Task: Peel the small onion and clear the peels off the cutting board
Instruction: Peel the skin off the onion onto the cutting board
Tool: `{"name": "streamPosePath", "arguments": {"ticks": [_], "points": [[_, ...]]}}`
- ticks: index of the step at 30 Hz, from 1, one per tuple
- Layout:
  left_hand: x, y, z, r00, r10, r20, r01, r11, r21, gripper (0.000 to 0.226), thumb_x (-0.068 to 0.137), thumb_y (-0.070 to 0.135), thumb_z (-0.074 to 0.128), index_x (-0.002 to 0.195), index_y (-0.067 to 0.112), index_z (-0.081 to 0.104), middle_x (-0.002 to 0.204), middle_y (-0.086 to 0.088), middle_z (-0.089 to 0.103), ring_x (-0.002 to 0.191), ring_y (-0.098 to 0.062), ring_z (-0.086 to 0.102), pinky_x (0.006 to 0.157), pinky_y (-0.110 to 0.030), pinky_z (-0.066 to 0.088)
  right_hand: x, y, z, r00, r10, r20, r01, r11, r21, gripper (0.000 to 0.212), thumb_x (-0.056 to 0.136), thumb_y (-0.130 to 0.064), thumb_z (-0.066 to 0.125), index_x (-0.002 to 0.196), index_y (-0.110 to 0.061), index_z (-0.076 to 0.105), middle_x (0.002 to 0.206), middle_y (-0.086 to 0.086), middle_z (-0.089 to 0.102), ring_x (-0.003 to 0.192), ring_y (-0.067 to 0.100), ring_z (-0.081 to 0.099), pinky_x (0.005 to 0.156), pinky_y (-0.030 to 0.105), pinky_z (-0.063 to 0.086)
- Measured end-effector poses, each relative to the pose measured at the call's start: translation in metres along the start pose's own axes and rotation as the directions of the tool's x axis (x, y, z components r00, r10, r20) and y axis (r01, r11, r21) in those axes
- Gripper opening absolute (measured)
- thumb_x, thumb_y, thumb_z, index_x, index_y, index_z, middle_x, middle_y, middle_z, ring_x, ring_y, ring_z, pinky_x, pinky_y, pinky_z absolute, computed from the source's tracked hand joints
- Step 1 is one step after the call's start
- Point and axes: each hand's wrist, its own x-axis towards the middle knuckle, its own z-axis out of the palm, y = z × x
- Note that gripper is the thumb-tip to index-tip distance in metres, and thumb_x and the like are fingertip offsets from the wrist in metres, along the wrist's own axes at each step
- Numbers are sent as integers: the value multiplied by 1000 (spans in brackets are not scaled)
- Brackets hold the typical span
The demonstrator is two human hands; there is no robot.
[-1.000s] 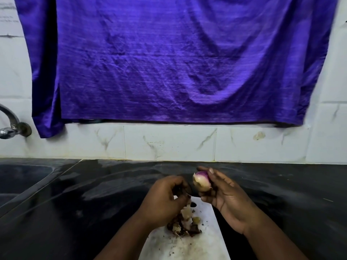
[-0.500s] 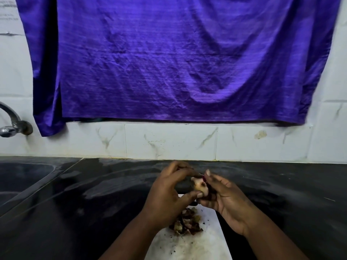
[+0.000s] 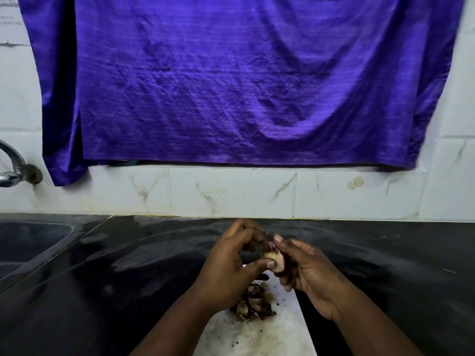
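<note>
Your right hand (image 3: 305, 271) and left hand (image 3: 231, 263) have fingers clamped on the smooth, pale onion (image 3: 276, 260). Papery peels (image 3: 253, 303) heap on the white cutting board (image 3: 270, 335).

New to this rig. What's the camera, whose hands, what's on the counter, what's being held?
There is no robot here: a person works with two bare hands, filmed by one wide-angle camera worn on the head, looking forward and down. The right hand cradles the small onion, mostly pale with a little purple skin showing. The left hand pinches at it, thumb on its front. Below them a white cutting board lies on the dark countertop and carries a pile of peels. A purple cloth hangs on the tiled wall; a tap sits at far left.
</note>
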Motion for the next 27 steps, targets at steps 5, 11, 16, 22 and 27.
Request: {"name": "streamPosePath", "arguments": {"ticks": [5, 11, 16, 22, 27], "points": [[-1, -1, 1, 998, -35, 49, 37, 999, -36, 17, 86, 11, 83, 92, 14, 67, 114, 5, 57, 105, -19, 63, 80, -29, 61, 1, 1, -2, 1000, -6, -20, 5, 998, -56, 54, 72, -51, 79, 97, -3, 70, 70, 14, 63, 51, 19, 53, 47, 29, 42], [-1, -2, 0, 1000, -21, -1, 20, 999, -32, 23, 85, 10, 84, 100, 17, 67, 115, 4, 59, 102, -18, 61, 78, -19, 54, 0, -1, -3, 1000, 0, -11, 0, 1000, -20, 46, 80, -48, 75, 99, -6, 75, 70, 13, 63, 51, 18, 51, 47, 29, 41], [-1, 1, -1, 1000, -20, 4, 20, 989, -145, 15, 85, -2, 82, 96, 6, 75, 120, -5, 59, 109, -12, 64, 77, -14, 57, 0, -2, -3, 1000, 5, -14, -5, 1000, -6, 39, 81, -48, 74, 93, -10, 78, 66, 12, 63, 49, 18, 49, 45, 28, 39], [0, -13, -7, 1000, -13, 15, 12, 998, 69, 21, 87, 12, 83, 89, 30, 74, 120, 19, 58, 119, -11, 62, 90, -29, 57, 3, -4, -6, 995, 54, -81, -50, 997, 59, 57, 76, -49, 74, 107, 0, 72, 61, 9, 60, 44, 14, 47, 45, 27, 35], [-1, -23, -11, 993, -49, 103, 20, 963, 269, 18, 88, 23, 82, 92, 36, 70, 114, 21, 58, 108, -6, 62, 86, -38, 58, 4, -6, -12, 990, 113, -79, -100, 983, 156, 55, 72, -51, 70, 104, -6, 69, 55, 4, 56, 41, 11, 45, 41, 23, 35]]}}
